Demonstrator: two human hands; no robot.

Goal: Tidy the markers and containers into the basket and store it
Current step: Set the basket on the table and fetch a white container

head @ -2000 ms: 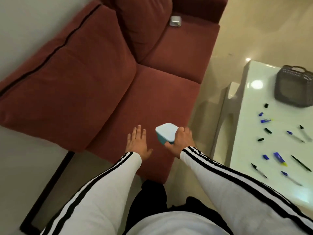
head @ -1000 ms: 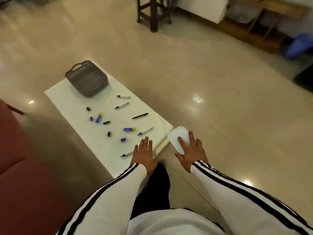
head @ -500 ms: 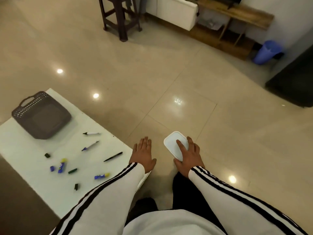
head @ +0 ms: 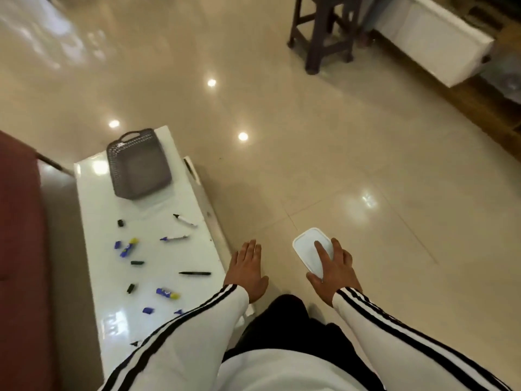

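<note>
My right hand (head: 332, 269) grips a small white-lidded container (head: 308, 248) in the air over the floor, to the right of the white table (head: 197, 258). Its index finger lies across the lid. My left hand (head: 248, 270) is empty, fingers straight, by the table's right edge. A grey mesh basket (head: 138, 165) stands empty at the table's far end. Several markers and loose caps lie scattered on the table, among them a black marker (head: 195, 273), a white and black marker (head: 184, 220) and a blue and yellow one (head: 167, 292).
A red sofa (head: 17, 249) runs along the left of the table. A dark wooden stool (head: 324, 38) and a white cabinet (head: 434, 43) stand at the far right. Glossy tile floor (head: 366, 165) spreads to the right of the table.
I have turned from the sofa to the table, carrying the container in my right hand. In the last half second the view swung back left and the table now runs lengthwise away from me.
</note>
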